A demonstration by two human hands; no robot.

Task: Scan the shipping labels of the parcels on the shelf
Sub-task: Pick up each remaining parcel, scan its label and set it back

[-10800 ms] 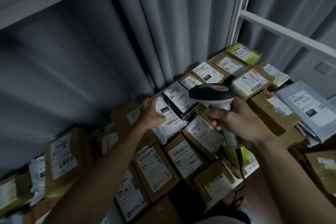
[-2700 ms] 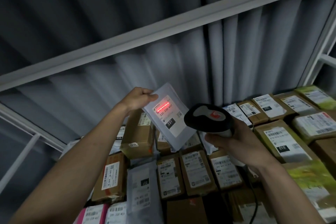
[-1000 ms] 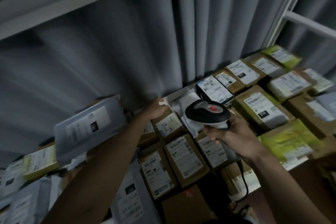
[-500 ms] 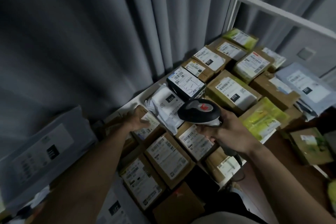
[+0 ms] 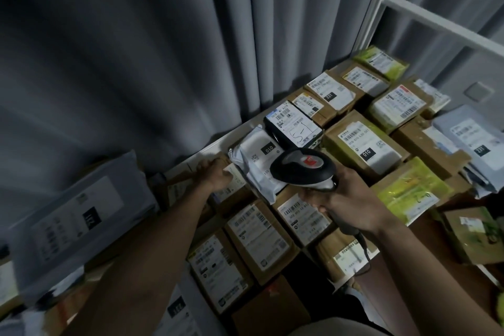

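Nearest us, along the front edge of the shelf (image 5: 207, 146), brown cardboard boxes (image 5: 260, 240) lie flat with white barcode labels facing up; the print on them is too small for us to read.

Just above them our right hand (image 5: 351, 203) wraps its fingers (image 5: 313, 198) round the grey handle of a black handheld barcode scanner (image 5: 302, 169), whose head carries a red patch and hangs over the parcels; a dark cable (image 5: 364, 251) drops from the handle.

Our left hand (image 5: 215, 176) reaches further back, its fingers curled over the edge of a small brown box with a white label (image 5: 234, 180); we cannot tell how firmly they grip.

Touching that box on the right lies a white plastic mailer bag (image 5: 256, 163) with a black tag reading "010". Behind it sits a black box (image 5: 293, 125) whose white label bears handwritten "5-1". To its right a tan box wrapped in clear film (image 5: 362, 142) shows a label with "010" on a black tag.

Toward the back edge another brown box (image 5: 331, 90) carries a label marked "231".

At the right edge of the shelf rests a grey mailer bag (image 5: 474, 136), also tagged "231", and near the front a yellow-green pouch (image 5: 409, 191).

At the left a large grey mailer (image 5: 81, 213) appears blurred.

Grey curtains (image 5: 163, 49) hang behind the shelf.
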